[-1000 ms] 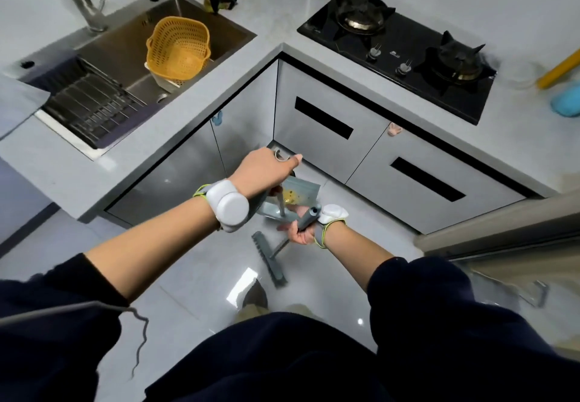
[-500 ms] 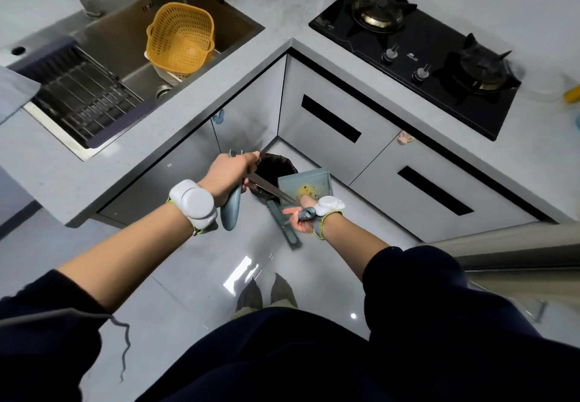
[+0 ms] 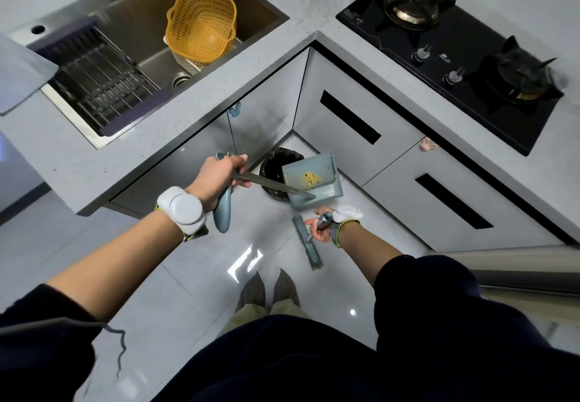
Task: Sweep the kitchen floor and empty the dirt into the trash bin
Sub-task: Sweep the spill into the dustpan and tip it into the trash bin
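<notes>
My left hand point(image 3: 219, 178) grips the grey-blue handle of the long-handled dustpan point(image 3: 310, 180). The pan hangs over the right side of the black-lined trash bin point(image 3: 273, 166), which stands on the floor in the cabinet corner. Yellow crumbs lie inside the pan. My right hand point(image 3: 323, 227) is lower and to the right, closed around the handle of the grey broom point(image 3: 306, 241), whose brush head rests near the floor below the pan.
Grey counters form a corner: a sink point(image 3: 135, 40) with a yellow strainer basket point(image 3: 201, 24) on the left, a black gas hob point(image 3: 455, 43) on the right. Cabinet fronts point(image 3: 361, 137) close off the corner. My feet point(image 3: 270, 288) stand on the glossy grey tiles.
The dustpan has swung up and right, over the bin, as my left hand drew back to the left. The broom head has dropped lower, clear of the pan.
</notes>
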Motion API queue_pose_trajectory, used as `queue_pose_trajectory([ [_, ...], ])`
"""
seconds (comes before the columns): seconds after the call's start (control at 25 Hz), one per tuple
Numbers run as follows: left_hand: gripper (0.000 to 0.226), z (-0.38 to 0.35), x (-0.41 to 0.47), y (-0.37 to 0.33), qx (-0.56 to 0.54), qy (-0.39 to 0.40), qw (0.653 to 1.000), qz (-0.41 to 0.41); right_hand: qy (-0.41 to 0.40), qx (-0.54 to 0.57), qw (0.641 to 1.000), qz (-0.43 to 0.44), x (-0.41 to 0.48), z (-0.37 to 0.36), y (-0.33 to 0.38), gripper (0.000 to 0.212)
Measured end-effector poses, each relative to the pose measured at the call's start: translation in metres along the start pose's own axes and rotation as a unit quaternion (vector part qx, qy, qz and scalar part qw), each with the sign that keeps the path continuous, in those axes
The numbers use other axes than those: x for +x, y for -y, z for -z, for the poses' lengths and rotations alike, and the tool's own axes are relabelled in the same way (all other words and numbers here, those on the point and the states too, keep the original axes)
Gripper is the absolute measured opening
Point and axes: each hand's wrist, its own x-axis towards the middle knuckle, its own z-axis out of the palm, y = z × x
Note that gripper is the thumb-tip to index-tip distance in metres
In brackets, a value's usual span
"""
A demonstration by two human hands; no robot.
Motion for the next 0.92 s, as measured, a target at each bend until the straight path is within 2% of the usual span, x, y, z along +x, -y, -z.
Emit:
queue_pose_trajectory([
  [0.12, 0.038, 0.01, 0.006, 0.0, -0.051, 0.0, 0.999, 0.016, -0.001, -0.004, 1.0, -0.004, 0.004, 0.003, 0.005, 0.053],
  [0.32, 0.04, 0.031, 0.018, 0.006, -0.126, 0.019, 0.987, 0.096, -0.023, -0.061, 0.998, -0.008, 0.016, 0.004, 0.012, 0.05],
  [0.48, 0.04, 0.036, 0.024, 0.01, -0.183, 0.015, 0.974, 0.131, -0.037, -0.1, 0.994, 0.009, 0.015, -0.002, 0.016, 0.042],
  [0.6, 0.039, 0.039, 0.027, 0.018, -0.249, 0.01, 0.957, 0.149, -0.027, -0.117, 0.993, -0.007, 0.013, -0.001, 0.018, 0.026],
  [0.92, 0.037, 0.056, 0.028, 0.019, -0.397, -0.024, 0.896, 0.199, -0.035, -0.13, 0.991, -0.02, 0.018, -0.002, 0.023, 0.031],
])
